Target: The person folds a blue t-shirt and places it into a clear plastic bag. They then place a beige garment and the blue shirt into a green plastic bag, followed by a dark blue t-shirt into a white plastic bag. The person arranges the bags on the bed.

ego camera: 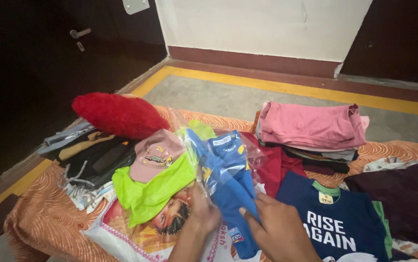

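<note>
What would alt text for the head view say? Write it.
Both hands, left hand and right hand, grip a blue shirt in a clear plastic bag over an orange bedspread strewn with clothes: pink cap, lime-green garment, navy T-shirt, folded pink stack.

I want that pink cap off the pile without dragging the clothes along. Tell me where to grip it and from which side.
Probably grip the pink cap by its brim, the lower edge lying on the lime green garment, coming from the near left. The crown sits rounded and soft, the red cushion crowds its far side, and both hands, left hand and right hand, with the bagged blue shirt, fill the right.
</note>
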